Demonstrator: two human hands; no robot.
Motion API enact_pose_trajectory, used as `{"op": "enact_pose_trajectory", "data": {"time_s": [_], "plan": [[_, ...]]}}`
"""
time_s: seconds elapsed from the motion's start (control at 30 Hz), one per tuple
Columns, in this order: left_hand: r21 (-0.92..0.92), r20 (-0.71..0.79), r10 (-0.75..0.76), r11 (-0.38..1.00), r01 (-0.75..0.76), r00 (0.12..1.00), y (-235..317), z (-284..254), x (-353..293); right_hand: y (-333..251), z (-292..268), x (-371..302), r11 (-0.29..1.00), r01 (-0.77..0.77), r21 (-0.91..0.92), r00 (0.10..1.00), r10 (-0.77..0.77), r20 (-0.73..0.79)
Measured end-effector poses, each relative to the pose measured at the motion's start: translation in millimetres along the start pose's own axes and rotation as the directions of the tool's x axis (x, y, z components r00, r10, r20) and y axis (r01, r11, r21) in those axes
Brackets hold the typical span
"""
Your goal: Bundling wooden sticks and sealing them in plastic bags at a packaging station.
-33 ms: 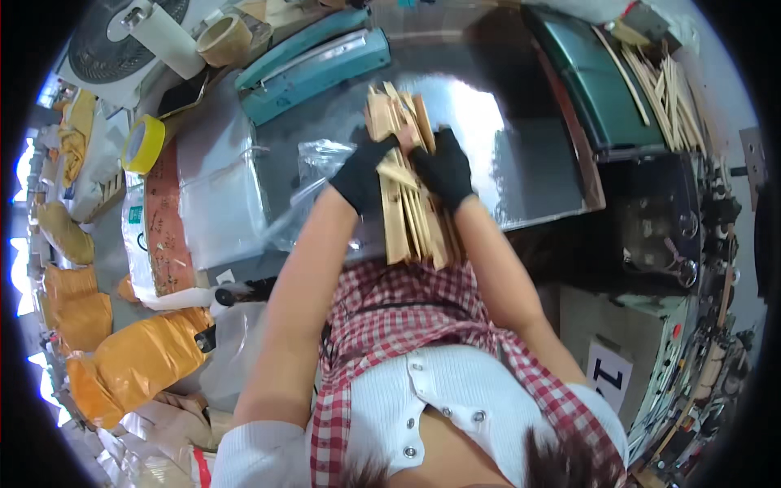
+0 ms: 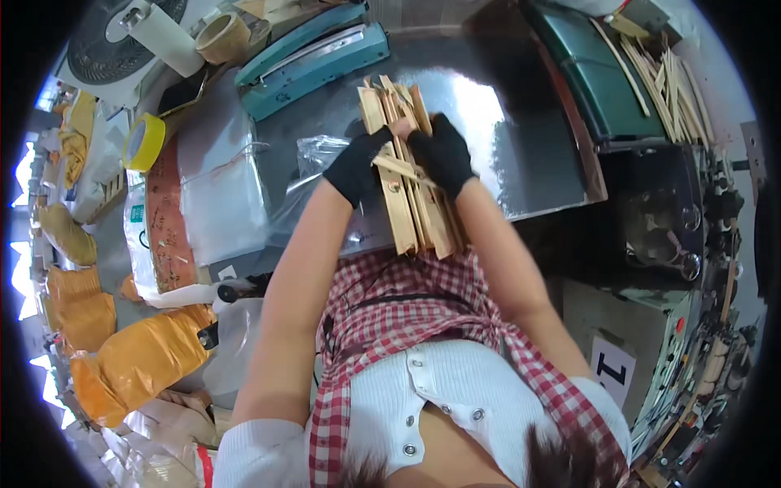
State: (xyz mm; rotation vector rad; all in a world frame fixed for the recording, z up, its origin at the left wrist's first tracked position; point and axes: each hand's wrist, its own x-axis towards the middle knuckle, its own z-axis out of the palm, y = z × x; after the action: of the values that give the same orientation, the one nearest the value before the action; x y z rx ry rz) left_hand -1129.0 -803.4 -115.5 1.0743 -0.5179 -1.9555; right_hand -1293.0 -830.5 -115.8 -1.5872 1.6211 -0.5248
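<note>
A bundle of flat, pale wooden slats (image 2: pixel 397 213) lies lengthwise over the near edge of the dark tabletop, with several slats side by side and one short strip (image 2: pixel 395 167) slanting across them. My left hand (image 2: pixel 364 165), in a black fingerless glove, is closed on the bundle's left side. From the right, my right hand (image 2: pixel 442 156), gloved the same way, grips the other side. The fingertips of both hands meet near the middle of the bundle and are partly hidden among the slats. Crumpled clear plastic bags (image 2: pixel 316 154) lie just left of my left hand.
At the back left stands a teal bag sealer (image 2: pixel 317 69). Clear plastic sleeves (image 2: pixel 220 195) and yellow tape (image 2: pixel 144 142) lie on the left. A green container (image 2: pixel 598 77) and loose wooden sticks (image 2: pixel 671 93) sit at the far right, above a dark box (image 2: pixel 643 215).
The slat bundle and both hands have shifted very slightly; the bundle's far end tilts a little more to the left. Both hands keep their grip.
</note>
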Motion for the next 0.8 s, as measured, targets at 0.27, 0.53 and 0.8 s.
{"op": "enact_pose_trajectory", "data": {"time_s": [0.27, 0.53, 0.8], "plan": [[0.055, 0.036, 0.309, 0.949, -0.310, 0.950, -22, -12, -3, 48, -47, -39, 0.581, 0.704, -0.410, 0.706, -0.635, 0.312], [-0.170, 0.180, -0.059, 0.981, 0.090, 0.982, -13, 3, -1, -26, 3, -102, 0.235, 0.972, -0.029, 0.228, -0.961, -0.158], [0.813, 0.110, 0.651, 0.375, -0.445, 0.751, -51, -3, 42, -21, 48, -133, 0.159, 0.960, 0.232, 0.142, -0.986, 0.091]]}}
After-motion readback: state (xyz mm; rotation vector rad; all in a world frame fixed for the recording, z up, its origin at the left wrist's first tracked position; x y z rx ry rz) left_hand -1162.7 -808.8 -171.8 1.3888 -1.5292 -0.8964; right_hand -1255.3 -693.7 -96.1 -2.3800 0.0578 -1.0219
